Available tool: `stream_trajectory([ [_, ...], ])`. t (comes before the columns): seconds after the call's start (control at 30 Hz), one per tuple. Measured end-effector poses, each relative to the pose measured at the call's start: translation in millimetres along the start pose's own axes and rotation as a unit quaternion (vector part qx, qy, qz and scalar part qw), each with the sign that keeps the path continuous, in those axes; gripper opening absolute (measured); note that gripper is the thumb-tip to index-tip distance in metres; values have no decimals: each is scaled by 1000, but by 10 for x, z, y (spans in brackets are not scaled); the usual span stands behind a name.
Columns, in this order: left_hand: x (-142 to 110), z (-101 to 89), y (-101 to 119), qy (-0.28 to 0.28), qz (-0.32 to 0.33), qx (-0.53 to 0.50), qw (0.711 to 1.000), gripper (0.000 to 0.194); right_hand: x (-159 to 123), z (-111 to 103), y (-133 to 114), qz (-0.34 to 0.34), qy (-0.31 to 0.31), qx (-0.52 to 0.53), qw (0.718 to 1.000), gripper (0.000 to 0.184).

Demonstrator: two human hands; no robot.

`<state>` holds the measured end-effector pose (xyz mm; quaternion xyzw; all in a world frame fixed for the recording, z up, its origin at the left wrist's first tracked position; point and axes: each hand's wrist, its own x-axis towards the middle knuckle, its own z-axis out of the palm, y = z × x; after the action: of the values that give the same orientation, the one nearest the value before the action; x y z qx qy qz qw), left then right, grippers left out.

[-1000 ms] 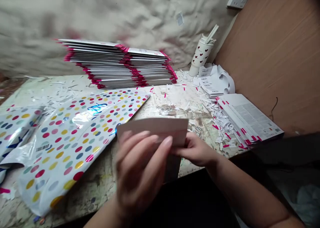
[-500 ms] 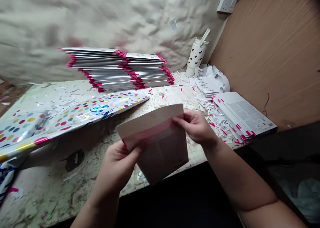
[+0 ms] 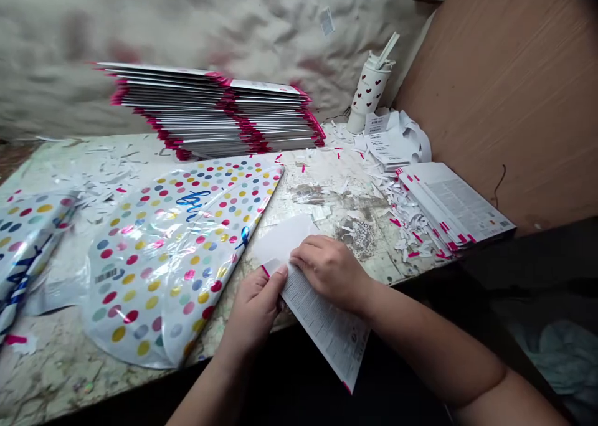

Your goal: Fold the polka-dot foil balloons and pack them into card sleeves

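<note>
A printed paper folder is grasped by the left hand and the right hand over the front edge of the desk. A polka-dot foil bag is lying at nine o'clock, a pink-edged stack at twelve o'clock, and paper scraps at two o'clock.

A stack of flat mailers lay at the back of the worktop, with a tumbler behind a pile of labels to its right, and a stack of printed cards further right, beside paper scraps. A plastic bag lay front left, a second bag left of it. The left hand and right hand were on a printed sheet just right of the nearer bag, the sheet hanging over the front edge.
</note>
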<state>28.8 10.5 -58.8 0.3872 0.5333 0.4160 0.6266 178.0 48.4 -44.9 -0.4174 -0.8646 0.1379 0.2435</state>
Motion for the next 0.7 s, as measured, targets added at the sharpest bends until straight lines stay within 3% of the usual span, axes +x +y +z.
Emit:
stream_trajectory([
  [0.2,-6,5,48,-14,-16,45,999,33,37,-153,64,20,-37,15,999,17],
  [0.37,6,40,80,-22,1,59,998,33,87,-224,-146,-34,-128,-134,982,13],
  [0.47,3,47,105,-20,6,62,998,34,109,-282,-140,-62,-131,-183,972,14],
  [0.53,4,12,124,2,7,68,998,33,103,-400,19,-8,-104,-204,973,16],
  [0.63,18,-70,144,73,19,72,995,30,65,-633,333,181,-16,-252,951,19],
  [0.67,25,-86,148,88,21,70,993,29,50,-684,398,214,2,-245,946,20],
  [0.7,32,-89,152,91,20,67,993,29,36,-705,426,205,2,-218,954,21],
])
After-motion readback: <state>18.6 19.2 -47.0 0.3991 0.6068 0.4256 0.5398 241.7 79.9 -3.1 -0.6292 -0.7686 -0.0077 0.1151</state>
